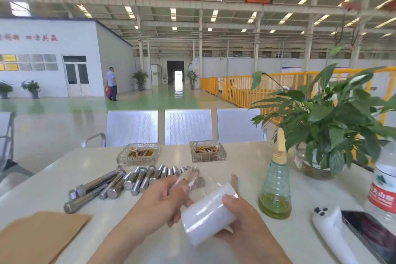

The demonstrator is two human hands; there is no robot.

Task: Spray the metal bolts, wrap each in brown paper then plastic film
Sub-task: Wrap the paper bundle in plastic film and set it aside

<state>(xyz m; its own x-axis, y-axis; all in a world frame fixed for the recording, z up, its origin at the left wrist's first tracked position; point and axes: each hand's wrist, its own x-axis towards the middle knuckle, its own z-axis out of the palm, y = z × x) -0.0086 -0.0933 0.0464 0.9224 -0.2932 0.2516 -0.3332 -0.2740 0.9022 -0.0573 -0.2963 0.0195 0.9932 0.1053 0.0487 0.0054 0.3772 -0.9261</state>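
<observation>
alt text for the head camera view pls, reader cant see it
The right hand holds a roll of plastic film while the left hand holds a paper-wrapped bolt above a white table. Bare metal bolts, brown paper and a green spray bottle lie around.

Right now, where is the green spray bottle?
The spray bottle stands upright on the table's right side, between the potted plant and the right hand.

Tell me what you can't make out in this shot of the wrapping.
Head view only:
- Wrapped bolt: motion-blurred, its end behind the left hand.
- Brown paper: cut off by the bottom-left edge.
- Phone: cut off at the bottom-right corner.
- Film roll: far side behind the right hand.
</observation>
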